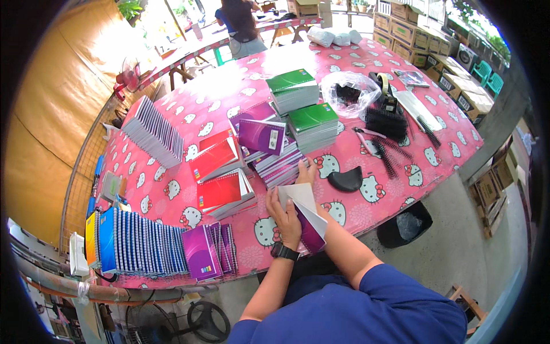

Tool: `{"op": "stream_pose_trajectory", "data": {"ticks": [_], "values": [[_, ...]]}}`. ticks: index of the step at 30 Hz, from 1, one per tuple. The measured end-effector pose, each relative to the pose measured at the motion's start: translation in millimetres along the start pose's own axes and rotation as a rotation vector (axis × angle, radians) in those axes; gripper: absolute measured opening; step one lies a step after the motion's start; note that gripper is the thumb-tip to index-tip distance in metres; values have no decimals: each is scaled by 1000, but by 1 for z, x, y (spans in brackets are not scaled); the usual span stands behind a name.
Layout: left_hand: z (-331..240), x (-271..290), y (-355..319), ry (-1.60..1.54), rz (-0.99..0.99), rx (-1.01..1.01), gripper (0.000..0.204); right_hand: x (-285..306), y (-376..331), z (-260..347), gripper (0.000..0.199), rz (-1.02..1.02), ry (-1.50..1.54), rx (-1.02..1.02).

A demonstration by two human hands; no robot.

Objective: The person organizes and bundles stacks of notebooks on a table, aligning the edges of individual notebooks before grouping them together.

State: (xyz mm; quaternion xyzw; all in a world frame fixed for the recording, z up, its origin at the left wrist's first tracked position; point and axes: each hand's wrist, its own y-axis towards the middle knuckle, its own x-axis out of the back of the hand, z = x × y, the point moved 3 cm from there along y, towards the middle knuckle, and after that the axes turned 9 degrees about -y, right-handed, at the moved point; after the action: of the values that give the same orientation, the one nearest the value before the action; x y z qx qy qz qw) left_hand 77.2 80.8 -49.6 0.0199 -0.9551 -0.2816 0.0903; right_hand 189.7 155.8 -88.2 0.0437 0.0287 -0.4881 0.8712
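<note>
A purple-covered notebook (312,234) lies partly open between my arms, with its white pages (302,198) fanned out. My left hand (285,221) is closed on its left side, fingers over the pages; a dark watch is on that wrist. Beyond the notebook's upper edge, my right hand (307,172) has its fingers apart at the side of a stack of purple notebooks (281,166); the pages hide part of this hand. One purple notebook (261,136) lies tilted over that stack. Red notebooks (219,192) are piled left of it, green ones (314,119) behind it.
Blue spiral notebooks (143,241) stand in a row at the near left, beside purple ones (201,255). Another stack (153,132) leans farther back. To the right lie a black pouch (346,179), pliers (366,140), black spiral coils (389,160) and a plastic bag (349,92). A person (240,28) stands beyond the table.
</note>
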Motion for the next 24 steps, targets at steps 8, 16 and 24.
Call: {"op": "stream_pose_trajectory", "data": {"ticks": [8, 16, 24], "values": [[-11, 28, -25, 120, 52, 134, 28, 15, -18, 17, 50, 30, -247, 276], [-37, 47, -65, 48, 275, 204, 37, 24, -47, 33, 16, 175, 83, 189], [-51, 97, -40, -1075, 163, 1049, 56, 2, -108, 64, 8, 409, -74, 628]]}}
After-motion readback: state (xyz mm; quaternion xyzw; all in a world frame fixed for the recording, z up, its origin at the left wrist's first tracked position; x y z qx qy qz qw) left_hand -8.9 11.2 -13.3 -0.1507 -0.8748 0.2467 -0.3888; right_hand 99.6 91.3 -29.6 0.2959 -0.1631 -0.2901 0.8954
